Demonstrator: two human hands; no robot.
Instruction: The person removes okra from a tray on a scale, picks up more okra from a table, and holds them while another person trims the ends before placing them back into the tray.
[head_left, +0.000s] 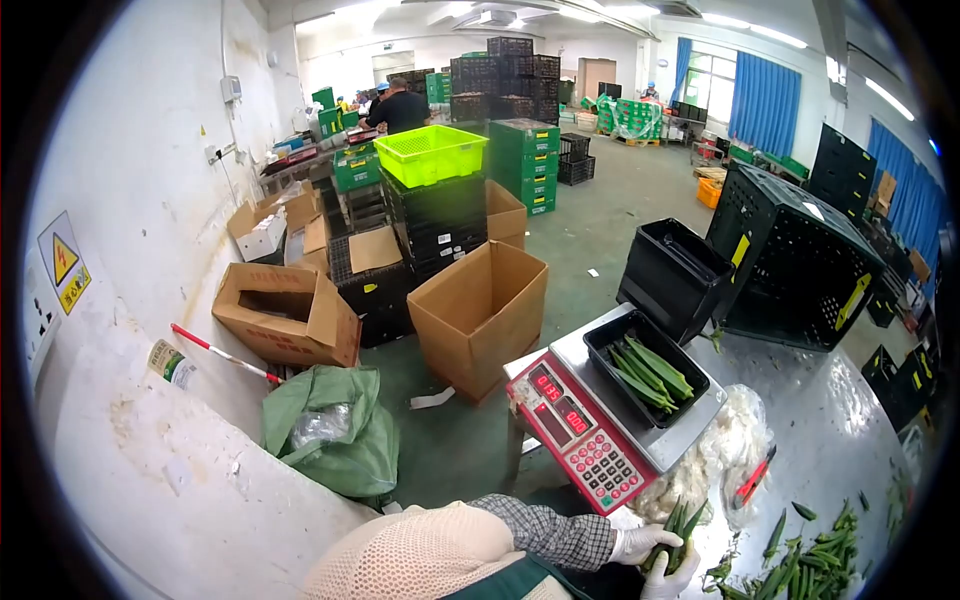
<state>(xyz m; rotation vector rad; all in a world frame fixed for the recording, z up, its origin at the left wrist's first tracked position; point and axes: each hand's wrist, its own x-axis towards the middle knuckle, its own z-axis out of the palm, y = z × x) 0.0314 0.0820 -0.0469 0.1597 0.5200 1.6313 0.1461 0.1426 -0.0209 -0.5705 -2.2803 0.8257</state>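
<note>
My left hand [640, 545], in a white glove with a grey checked sleeve, is closed around a small bunch of okra [680, 524]. From below, my gloved right hand [672, 577] also grips this bunch near its lower end; some of its fingers are hidden. Just beyond my hands stands a red and silver weighing scale [580, 430] with lit digits. On its plate sits a black tray [650, 415] with several okra pods [655, 372] inside. A loose okra pile [815, 565] lies on the metal table [830, 420], right of my hands.
Crumpled clear plastic [735, 440] and a red-handled tool [755, 477] lie beside the scale. Behind are a black bin [675, 275] and a large tipped crate [790, 265]. Cardboard boxes [480, 315] and a green sack [335, 430] stand on the floor. People work far back.
</note>
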